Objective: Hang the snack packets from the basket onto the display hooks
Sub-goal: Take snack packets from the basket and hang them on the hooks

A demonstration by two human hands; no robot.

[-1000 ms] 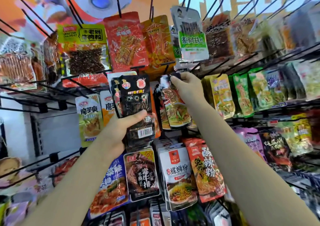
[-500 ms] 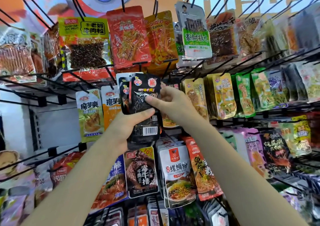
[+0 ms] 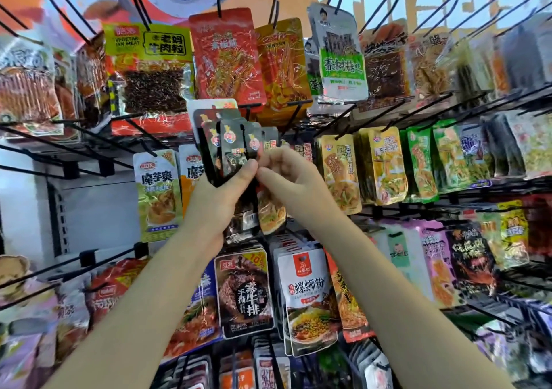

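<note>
Head view: the left hand [image 3: 213, 200] grips a fanned stack of black packets [image 3: 231, 147], thumb pressed across their fronts, raised before the hooks [image 3: 294, 114] of the middle row. The right hand [image 3: 294, 176] – fingers curled – pinches the stack's right edge (which packet, I cannot tell). Around them hang a red packet [image 3: 227, 57] and yellow packets [image 3: 385, 164]

The left hand [image 3: 219, 197] hides the black packets' [image 3: 231, 147] lower halves
</note>
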